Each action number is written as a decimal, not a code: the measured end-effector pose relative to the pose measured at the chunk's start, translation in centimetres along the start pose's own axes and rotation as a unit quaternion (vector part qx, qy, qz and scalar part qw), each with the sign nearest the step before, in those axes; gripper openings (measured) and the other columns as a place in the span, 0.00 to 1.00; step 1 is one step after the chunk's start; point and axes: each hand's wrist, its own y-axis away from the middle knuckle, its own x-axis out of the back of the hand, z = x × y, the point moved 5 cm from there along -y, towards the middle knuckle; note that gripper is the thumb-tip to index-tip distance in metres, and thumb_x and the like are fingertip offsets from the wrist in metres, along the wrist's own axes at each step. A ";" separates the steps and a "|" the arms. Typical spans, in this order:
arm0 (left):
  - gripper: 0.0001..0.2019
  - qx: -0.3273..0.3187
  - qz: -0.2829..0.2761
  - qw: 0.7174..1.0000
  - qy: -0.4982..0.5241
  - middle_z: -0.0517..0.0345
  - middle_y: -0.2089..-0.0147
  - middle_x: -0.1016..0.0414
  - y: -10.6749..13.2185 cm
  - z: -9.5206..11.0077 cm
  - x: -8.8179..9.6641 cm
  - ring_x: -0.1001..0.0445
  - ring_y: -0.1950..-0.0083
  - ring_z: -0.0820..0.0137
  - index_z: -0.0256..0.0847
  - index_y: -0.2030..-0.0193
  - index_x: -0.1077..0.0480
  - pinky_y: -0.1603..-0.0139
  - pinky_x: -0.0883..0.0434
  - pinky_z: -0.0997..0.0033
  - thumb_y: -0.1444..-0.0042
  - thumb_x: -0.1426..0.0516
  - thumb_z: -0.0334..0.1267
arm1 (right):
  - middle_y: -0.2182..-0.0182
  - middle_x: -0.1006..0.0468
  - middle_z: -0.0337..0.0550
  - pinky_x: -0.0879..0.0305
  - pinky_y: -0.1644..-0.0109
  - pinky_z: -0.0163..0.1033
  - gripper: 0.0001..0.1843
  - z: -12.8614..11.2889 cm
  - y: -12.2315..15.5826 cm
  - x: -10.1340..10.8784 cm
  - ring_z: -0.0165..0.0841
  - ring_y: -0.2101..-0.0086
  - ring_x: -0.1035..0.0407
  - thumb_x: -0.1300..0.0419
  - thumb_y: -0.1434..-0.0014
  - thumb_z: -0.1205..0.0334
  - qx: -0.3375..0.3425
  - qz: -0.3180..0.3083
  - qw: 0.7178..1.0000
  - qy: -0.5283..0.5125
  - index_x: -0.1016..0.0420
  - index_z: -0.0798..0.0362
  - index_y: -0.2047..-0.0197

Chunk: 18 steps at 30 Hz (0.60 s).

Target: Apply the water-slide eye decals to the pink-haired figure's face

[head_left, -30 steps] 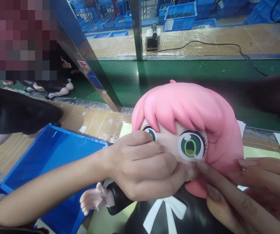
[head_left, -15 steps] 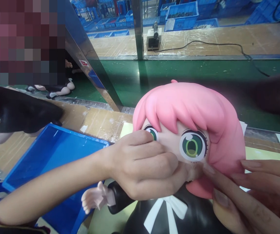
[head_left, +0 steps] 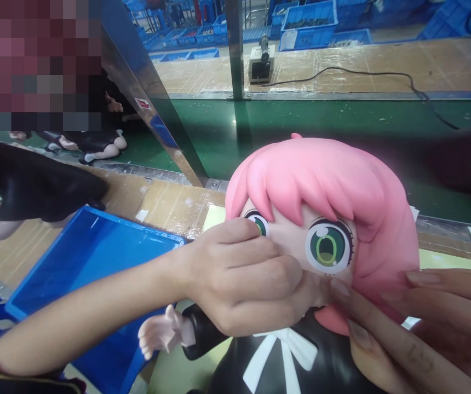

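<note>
A large figure with pink hair (head_left: 317, 175), green eyes and a black dress (head_left: 329, 355) with a white bow (head_left: 280, 350) faces me, upright. My left hand (head_left: 252, 279) is closed in front of its lower face, covering the nose and mouth. The fingers are curled tight and whatever is between them is hidden. From the right, my right hand (head_left: 416, 328) reaches in with its fingers stretched and apart. Its index fingertip meets my left thumb at the figure's cheek, and other fingers lie along the pink hair. Below my left wrist, the figure's pale hand (head_left: 164, 331) sticks out sideways.
Left of the figure sits a blue plastic bin (head_left: 96, 251). Another black-dressed figure (head_left: 42, 183) lies farther left, near a person. Behind a metal post (head_left: 157, 104) runs a green belt (head_left: 321, 117). Beyond it stand a small device with a cord (head_left: 261, 63) and blue crates (head_left: 309, 24).
My right index finger and thumb have shifted slightly left along the figure's cheek, closer to my left thumb. My left hand stays nearly still. The whole view has shifted a little.
</note>
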 end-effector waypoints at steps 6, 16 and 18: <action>0.04 -0.005 0.012 1.000 -0.006 0.65 0.68 0.29 -0.1 0.0 0.1 0.31 0.72 0.78 0.39 0.60 0.18 0.78 0.35 0.67 0.40 0.34 0.36 | 0.66 0.30 0.45 0.31 0.55 0.54 0.23 0.4 0.4 0.4 0.44 0.59 0.29 0.36 0.33 0.49 0.008 -0.011 1.000 -0.005 0.30 0.20 0.37; 0.03 -0.008 -0.029 1.000 -0.001 0.66 0.69 0.28 -0.5 0.0 0.3 0.31 0.72 0.77 0.41 0.61 0.20 0.76 0.35 0.69 0.41 0.33 0.35 | 0.65 0.31 0.45 0.34 0.55 0.50 0.25 0.8 0.4 0.4 0.42 0.59 0.30 0.36 0.32 0.56 0.050 -0.009 0.999 -0.008 0.30 0.30 0.34; 0.04 -0.008 -0.032 0.999 0.001 0.65 0.70 0.29 -0.4 -0.1 0.5 0.30 0.72 0.76 0.40 0.60 0.20 0.76 0.36 0.68 0.38 0.37 0.35 | 0.66 0.33 0.43 0.34 0.55 0.49 0.26 1.6 0.8 1.0 0.41 0.60 0.30 0.36 0.34 0.57 0.045 -0.030 0.998 -0.012 0.30 0.28 0.35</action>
